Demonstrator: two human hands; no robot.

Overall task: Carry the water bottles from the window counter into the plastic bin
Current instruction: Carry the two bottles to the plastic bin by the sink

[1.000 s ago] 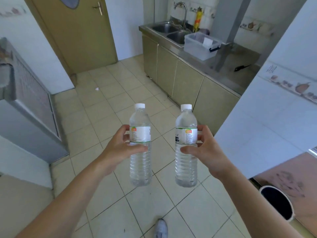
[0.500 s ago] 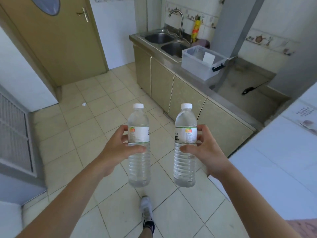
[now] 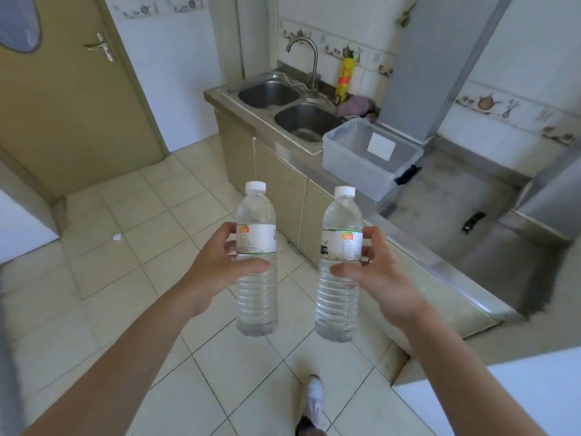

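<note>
Nearest to you, your left hand (image 3: 217, 269) is wrapped round the label of the left bottle (image 3: 257, 262), thumb across the front, and your right hand (image 3: 374, 272) grips the right bottle (image 3: 341, 265) the same way, fingers curled behind its label. Both bottles are upright, capped and side by side without touching, carried over the tiled floor (image 3: 157, 215) short of the plastic bin (image 3: 371, 158).

What has changed over the last second is the approach, not the grip: the bin has grown larger and slid toward the middle of your view, and your shoe (image 3: 314, 394) now shows below the bottles, so you have stepped closer along the cabinet front. The bottles sit in your hands just as they did.

The bin stands on the steel counter (image 3: 440, 215), just right of the double sink (image 3: 283, 105), with nothing visible inside but a white label on its far wall. You are on the carrying leg, I judge, with the bin ahead and a little right of the bottles; both drops remain.
</note>
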